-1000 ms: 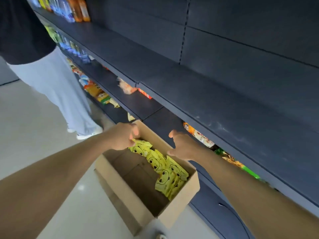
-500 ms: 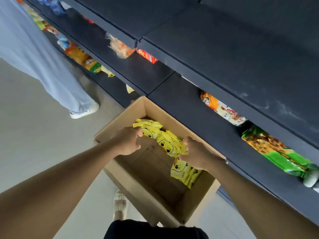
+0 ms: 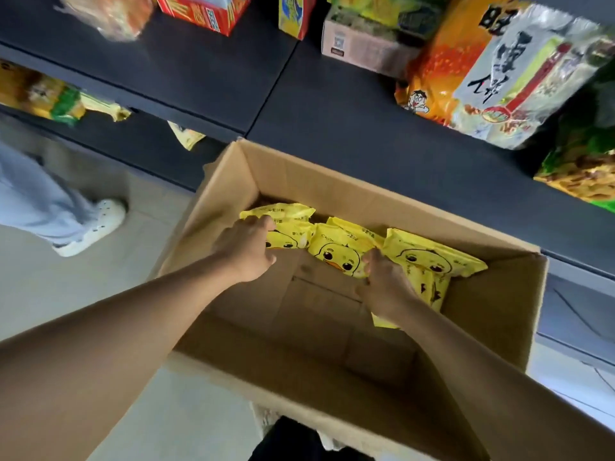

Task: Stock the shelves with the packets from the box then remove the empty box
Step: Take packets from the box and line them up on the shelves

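Box edges: the open brown cardboard box stands on the floor, its far rim tight against the front lip of the dark grey metal shelf; both my arms go in over the near rim.
Open room: the near half of the box bottom is bare cardboard, and the left wall stands just beside my left hand.
Floor: pale smooth floor runs left of the box; another person's light grey trouser leg and white clog shoe stand there, well apart from the box.
Shelf goods: a red carton, a small tan carton and an orange and white printed snack bag sit toward the back of the shelf; its front strip is bare. On the lower shelf at far left lies a yellow and green packet.
Packets: yellow plastic packets with a duck face lie in a row along the far wall of the box, overlapping one another.
Left hand: my left hand lies on the leftmost packet, fingers curled over its near edge; I cannot tell whether it has a firm hold.
Right hand: my right hand is closed on packets right of the middle, thumb on top between two of them, fingers hidden underneath.
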Demonstrator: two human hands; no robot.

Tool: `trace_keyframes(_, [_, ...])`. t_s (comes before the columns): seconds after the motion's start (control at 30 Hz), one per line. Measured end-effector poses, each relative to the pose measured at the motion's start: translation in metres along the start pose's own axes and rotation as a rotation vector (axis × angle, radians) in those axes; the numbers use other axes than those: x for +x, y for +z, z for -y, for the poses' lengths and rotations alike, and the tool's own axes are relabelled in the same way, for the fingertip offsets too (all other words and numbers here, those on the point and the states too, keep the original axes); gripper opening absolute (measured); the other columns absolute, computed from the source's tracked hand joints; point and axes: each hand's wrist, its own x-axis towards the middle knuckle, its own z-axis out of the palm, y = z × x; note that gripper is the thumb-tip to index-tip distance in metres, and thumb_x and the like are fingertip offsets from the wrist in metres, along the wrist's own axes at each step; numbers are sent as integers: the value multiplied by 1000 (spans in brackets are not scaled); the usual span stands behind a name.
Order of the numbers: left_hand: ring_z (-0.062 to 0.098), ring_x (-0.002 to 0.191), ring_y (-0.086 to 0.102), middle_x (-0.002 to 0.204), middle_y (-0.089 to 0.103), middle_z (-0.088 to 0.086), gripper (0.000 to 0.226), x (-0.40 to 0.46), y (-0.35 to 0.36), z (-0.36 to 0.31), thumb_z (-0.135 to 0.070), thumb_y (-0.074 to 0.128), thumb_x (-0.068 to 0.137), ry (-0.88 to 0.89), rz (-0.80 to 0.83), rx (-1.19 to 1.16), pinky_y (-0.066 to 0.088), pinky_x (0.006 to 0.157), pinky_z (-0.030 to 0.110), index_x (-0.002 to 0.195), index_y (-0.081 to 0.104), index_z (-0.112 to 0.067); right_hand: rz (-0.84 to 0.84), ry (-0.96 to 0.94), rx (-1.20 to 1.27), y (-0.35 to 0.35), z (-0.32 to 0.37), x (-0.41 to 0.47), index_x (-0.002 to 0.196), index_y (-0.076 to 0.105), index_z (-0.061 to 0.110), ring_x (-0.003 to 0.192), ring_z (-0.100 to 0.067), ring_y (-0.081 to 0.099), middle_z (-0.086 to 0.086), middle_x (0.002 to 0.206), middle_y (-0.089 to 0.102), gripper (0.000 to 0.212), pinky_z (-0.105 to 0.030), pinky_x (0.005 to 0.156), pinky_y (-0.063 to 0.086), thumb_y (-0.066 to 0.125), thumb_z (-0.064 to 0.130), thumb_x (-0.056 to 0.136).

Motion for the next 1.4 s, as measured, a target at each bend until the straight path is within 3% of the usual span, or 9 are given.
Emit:
trace_keyframes(0.13, [27, 119, 48, 131, 50, 5, 56, 37, 40, 8, -30, 69, 80, 38, -129, 29, 39, 94, 36, 129, 46, -16, -73, 4, -39, 26, -10, 41, 136, 35, 14, 111, -24, 50, -8, 132, 46, 59, -25, 72, 37, 60, 2, 84])
trace_keyframes(0.2, [29, 116, 49, 127, 51, 7, 54, 51, 58, 11, -27, 71, 78, 48, -205, 40, 38, 94, 39, 126, 48, -16, -123, -25, -53, 38, -16, 62, 137, 34, 12, 122, -27, 44, -9, 135, 43, 63, -30, 85, 42, 64, 6, 82])
trace_keyframes(0.27, [31, 113, 49, 121, 52, 9, 52, 61, 71, 13, -25, 73, 76, 46, -279, 29, 38, 93, 41, 122, 51, -15, -162, -35, -56, 50, -21, 81, 135, 35, 10, 125, -31, 40, -11, 135, 42, 62, -37, 97, 40, 64, 8, 80])
trace_keyframes(0.4, [33, 103, 50, 108, 54, 11, 43, 72, 79, 15, -25, 76, 73, 59, -362, 87, 41, 80, 43, 110, 55, -15, -218, 33, -177, 67, -23, 97, 133, 33, 10, 126, -32, 39, -13, 135, 40, 65, -40, 100, 36, 69, 20, 80])
trace_keyframes(0.63, [31, 103, 54, 110, 55, 9, 19, 75, 80, 26, -24, 70, 81, 123, -267, 38, 44, 73, 37, 95, 66, -11, -247, 45, -277, 83, -30, 95, 129, 36, 11, 120, -34, 43, -16, 129, 43, 66, -40, 96, 37, 71, 34, 79])
trace_keyframes(0.8, [37, 95, 58, 99, 62, 12, 15, 60, 95, 41, -23, 60, 90, 11, -91, -73, 48, 71, 41, 96, 53, -12, -231, 92, -61, 99, -28, 95, 124, 36, 4, 121, -34, 41, -17, 130, 42, 70, -41, 100, 37, 76, 32, 74])
trace_keyframes(1.0, [39, 111, 56, 119, 62, 15, 54, 67, 111, 49, -32, 68, 84, -157, -69, -223, 48, 90, 47, 130, 46, -14, -214, 217, 20, 118, -28, 107, 130, 34, 2, 128, -34, 36, -18, 137, 38, 77, -41, 104, 31, 72, 42, 77])
trace_keyframes(1.23, [36, 100, 62, 104, 69, 12, 30, 61, 108, 50, -30, 73, 80, -202, -105, -358, 51, 84, 43, 105, 65, -16, -226, 147, 108, 116, -21, 94, 118, 47, 10, 107, -34, 56, -13, 115, 60, 40, -38, 80, 45, 65, 28, 87])
trace_keyframes(1.4, [32, 103, 61, 108, 68, 9, 36, 35, 82, 43, -32, 71, 80, -177, -167, -431, 50, 87, 43, 109, 61, -15, -275, 41, 2, 89, -7, 61, 130, 39, 15, 102, -37, 58, -14, 110, 62, 48, -35, 73, 43, 59, 31, 90])
